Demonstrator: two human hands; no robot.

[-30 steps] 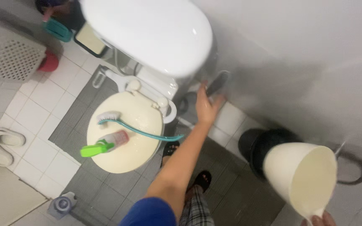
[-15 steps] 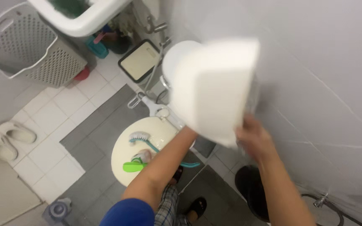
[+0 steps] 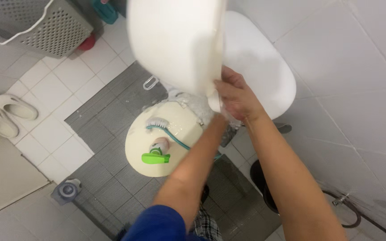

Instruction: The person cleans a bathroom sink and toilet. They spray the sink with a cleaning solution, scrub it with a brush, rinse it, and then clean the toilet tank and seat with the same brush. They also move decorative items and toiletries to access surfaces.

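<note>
My right hand (image 3: 237, 97) grips the rim of a big white plastic dipper (image 3: 175, 44), which is tipped over the back of a toilet. Water splashes (image 3: 192, 106) where the cream lid (image 3: 139, 143) meets the white tank (image 3: 260, 67). My left forearm (image 3: 197, 156), in a blue sleeve, reaches toward that spot. Its hand is hidden under my right hand and the splash. On the shut lid lie a scrub brush with a teal handle (image 3: 158, 121) and a small bottle with a green cap (image 3: 155, 157).
A grey perforated laundry basket (image 3: 45, 22) stands at the top left. A pair of pale slippers (image 3: 5, 114) lies at the left and a floor drain (image 3: 68, 189) lower down. A black bin (image 3: 259, 174) and a hose (image 3: 351, 209) sit by the tiled wall at right.
My right hand has lifted the dipper from low on the right, up over the toilet, and tipped it. Water now splashes there. My left hand left the wall beside the tank.
</note>
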